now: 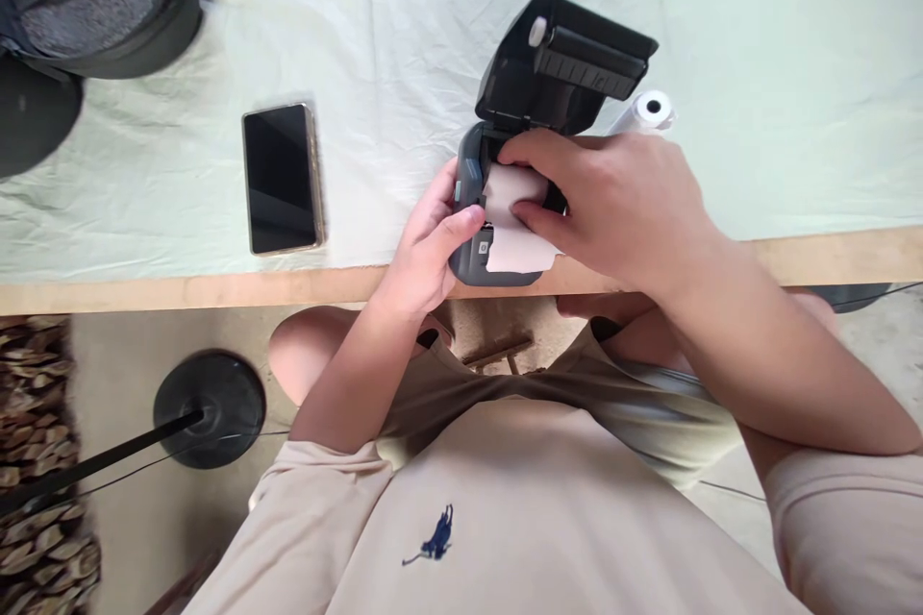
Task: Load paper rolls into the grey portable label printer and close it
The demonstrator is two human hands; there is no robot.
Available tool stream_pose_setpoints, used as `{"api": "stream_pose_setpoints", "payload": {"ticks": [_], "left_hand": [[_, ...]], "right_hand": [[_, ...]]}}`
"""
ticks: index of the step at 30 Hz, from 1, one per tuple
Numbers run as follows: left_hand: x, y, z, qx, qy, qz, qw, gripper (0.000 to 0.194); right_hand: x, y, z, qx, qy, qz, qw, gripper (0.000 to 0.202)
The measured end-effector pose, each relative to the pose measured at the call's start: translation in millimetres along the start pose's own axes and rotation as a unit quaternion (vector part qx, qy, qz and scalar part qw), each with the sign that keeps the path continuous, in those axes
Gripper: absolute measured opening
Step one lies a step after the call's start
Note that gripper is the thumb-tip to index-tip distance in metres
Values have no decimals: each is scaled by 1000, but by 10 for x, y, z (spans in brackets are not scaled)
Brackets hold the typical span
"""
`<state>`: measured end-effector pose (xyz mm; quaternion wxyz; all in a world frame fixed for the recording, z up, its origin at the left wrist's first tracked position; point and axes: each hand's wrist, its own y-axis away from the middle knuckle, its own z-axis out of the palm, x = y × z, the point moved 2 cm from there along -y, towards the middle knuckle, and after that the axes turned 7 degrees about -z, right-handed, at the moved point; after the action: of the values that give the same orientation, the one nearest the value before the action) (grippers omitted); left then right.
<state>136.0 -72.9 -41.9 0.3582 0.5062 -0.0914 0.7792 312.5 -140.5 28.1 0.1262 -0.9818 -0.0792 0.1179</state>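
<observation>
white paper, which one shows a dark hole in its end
The roll on the cloth beyond the right hand; the paper in the open printer shows no such hole.

At the table's (404, 48) near edge, the left hand (425, 250) grips a dark handheld printer (472, 261), its lid (523, 82) tipped open toward the far side. The right hand (624, 197) has thumb and finger on white paper (515, 250) inside. A phone (281, 180) lies left; a white roll (653, 108) sits beyond the right hand.

Black-and-grey printer (520, 96), white paper (515, 248), pale green cloth (404, 38)
</observation>
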Motion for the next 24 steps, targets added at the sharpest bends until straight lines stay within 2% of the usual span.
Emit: {"api": "stream_pose_setpoints", "payload": {"ticks": [4,7,9,11,12,13,14,15,17,21,24], "left_hand": [[12,7,21,4,6,-8,1000,53],[32,4,36,6,41,-6,999,41],[49,-6,33,12,65,-6,998,30],[67,-22,24,20,82,-11,996,25],[75,-31,20,25,87,-19,996,24],[83,-39,16,30,89,-27,995,24],[90,-46,14,37,89,-35,995,24],[96,-52,12,45,87,-41,994,25],[106,-59,12,57,82,-46,994,26],[105,-68,18,55,69,-38,995,38],[98,-76,17,60,50,-35,996,43]], "right_hand": [[-13,-28,-57,-10,-55,33,998,33],[21,-44,-178,40,-212,45,975,36],[104,-50,-223,105,-350,84,927,37],[213,-50,-191,148,-478,149,853,33],[258,-50,-150,150,-526,171,819,30],[293,-49,-104,147,-558,177,797,27],[320,-46,-56,139,-571,171,791,27],[342,-39,-9,129,-569,154,798,30],[388,-9,84,118,-533,113,830,40],[552,103,309,133,-457,65,877,36],[660,196,474,144,-353,41,923,36]]}}
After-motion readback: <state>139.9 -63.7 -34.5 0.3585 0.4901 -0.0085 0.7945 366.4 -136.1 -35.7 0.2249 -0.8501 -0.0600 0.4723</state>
